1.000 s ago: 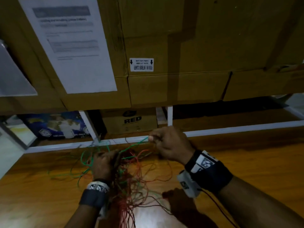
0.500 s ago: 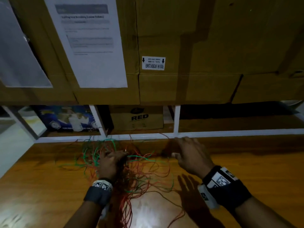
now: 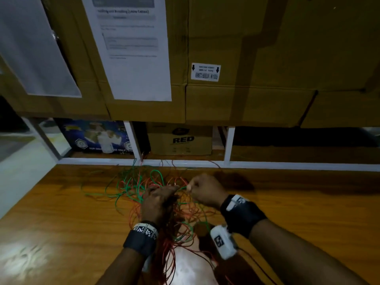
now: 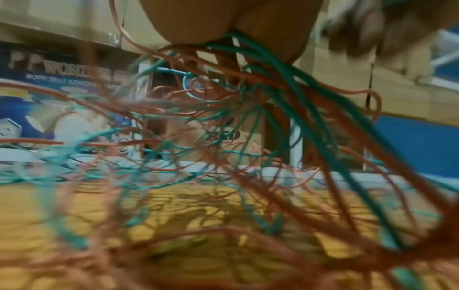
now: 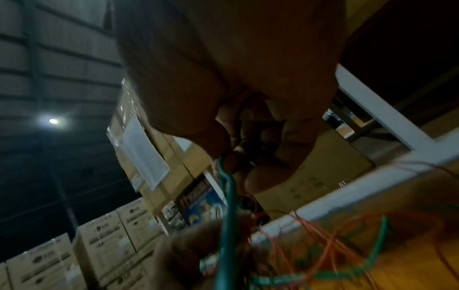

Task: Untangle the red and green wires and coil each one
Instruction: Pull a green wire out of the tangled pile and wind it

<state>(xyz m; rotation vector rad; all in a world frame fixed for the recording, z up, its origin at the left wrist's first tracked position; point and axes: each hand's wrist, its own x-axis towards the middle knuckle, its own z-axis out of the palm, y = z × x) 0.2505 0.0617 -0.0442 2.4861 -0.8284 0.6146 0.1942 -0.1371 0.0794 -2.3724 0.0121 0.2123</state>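
A: Where's your right hand (image 3: 206, 190) now?

B: Half a second ago it lay flat beside the tangle. Now you've closed it again, thumb and finger pinching a strand of green wire (image 5: 229, 198), just beside your left hand (image 3: 158, 199).

A: And the left?

B: It's down on the heap with red wire (image 3: 171, 251) and green running out from under its fingers. It looks like you're gripping the bundle, though the wrist view is blurred.

A: So progress?

B: Little. Both wires lie knotted together on the table (image 3: 61, 223) near the rail (image 3: 287, 165). You've picked a fresh green strand to draw out; nothing is coiled.
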